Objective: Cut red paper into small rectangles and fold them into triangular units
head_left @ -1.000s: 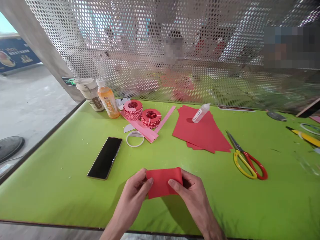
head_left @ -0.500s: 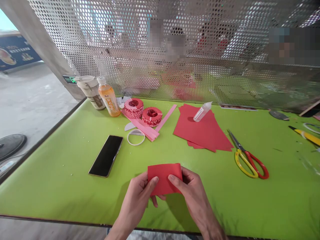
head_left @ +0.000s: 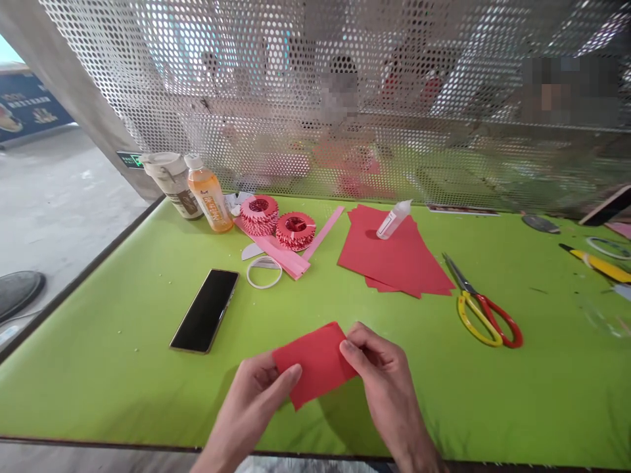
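A folded piece of red paper [head_left: 315, 362] is held just above the green table, tilted with one corner down. My left hand [head_left: 254, 394] pinches its lower left edge between thumb and fingers. My right hand [head_left: 379, 374] grips its upper right edge, the thumb on top. Beyond the hands lie a stack of red paper sheets [head_left: 389, 263] with a white glue bottle [head_left: 394, 220] on it, and a black smartphone [head_left: 204, 311] to the left.
Red-and-pink folded paper rings [head_left: 279, 223], pink paper strips [head_left: 283, 256], a white tape ring [head_left: 263, 272], an orange drink bottle [head_left: 210, 202] and a cup [head_left: 175, 184] stand at the back. Yellow-and-red scissors [head_left: 486, 315] lie right. A perforated metal screen [head_left: 315, 79] rises behind; the table edge [head_left: 98, 276] runs left.
The red paper has rotated, its left side dropping and its right side rising. My right hand has moved up along its edge. The view has shifted slightly.
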`<state>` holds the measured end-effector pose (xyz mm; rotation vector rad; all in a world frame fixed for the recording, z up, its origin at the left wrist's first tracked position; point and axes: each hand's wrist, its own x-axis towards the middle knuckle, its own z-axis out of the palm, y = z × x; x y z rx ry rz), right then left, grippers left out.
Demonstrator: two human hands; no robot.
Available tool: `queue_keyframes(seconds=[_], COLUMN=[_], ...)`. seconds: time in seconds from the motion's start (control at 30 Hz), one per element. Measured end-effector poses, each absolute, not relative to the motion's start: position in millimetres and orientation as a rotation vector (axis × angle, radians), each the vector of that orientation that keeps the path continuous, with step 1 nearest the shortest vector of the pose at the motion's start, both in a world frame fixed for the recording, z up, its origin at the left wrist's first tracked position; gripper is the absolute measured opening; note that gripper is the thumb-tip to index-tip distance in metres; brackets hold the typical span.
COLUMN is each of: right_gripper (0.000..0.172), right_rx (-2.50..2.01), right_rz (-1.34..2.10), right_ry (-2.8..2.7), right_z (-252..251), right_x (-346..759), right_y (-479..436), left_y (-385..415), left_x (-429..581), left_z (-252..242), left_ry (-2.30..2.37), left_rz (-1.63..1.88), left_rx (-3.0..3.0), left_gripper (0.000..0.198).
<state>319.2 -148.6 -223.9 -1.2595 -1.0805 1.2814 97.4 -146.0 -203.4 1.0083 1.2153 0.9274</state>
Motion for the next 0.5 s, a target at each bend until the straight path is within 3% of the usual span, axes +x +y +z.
queue_keyframes(seconds=[0.17, 0.23, 0.3, 0.5], right_gripper=[0.053, 0.051, 0.050, 0.030], right_rx=[-1.114, -1.092, -1.086, -1.145], right_rz=[1.351, 1.378, 1.391, 1.394], right_ry=[-1.583, -1.693, -1.748, -1.813], right_z=[-190.0, -183.1, -179.7, -172.2], right_x=[334.3, 331.2, 325.4, 330.2], right_y=[-138.0, -135.6, -133.8, -129.0], left_y=[-123.3, -114.1, -107.2, -99.7], left_x=[71.3, 76.3, 84.2, 84.3], left_z=[-162.9, -144.0, -131.9, -131.8], left_ry=[1.139, 1.072, 1.048, 1.110], left_rz=[0.751, 0.630, 0.526, 0.462], left_rx=[1.407, 1.584, 1.684, 1.787], left_gripper=[0.045, 0.024, 0.015, 0.023])
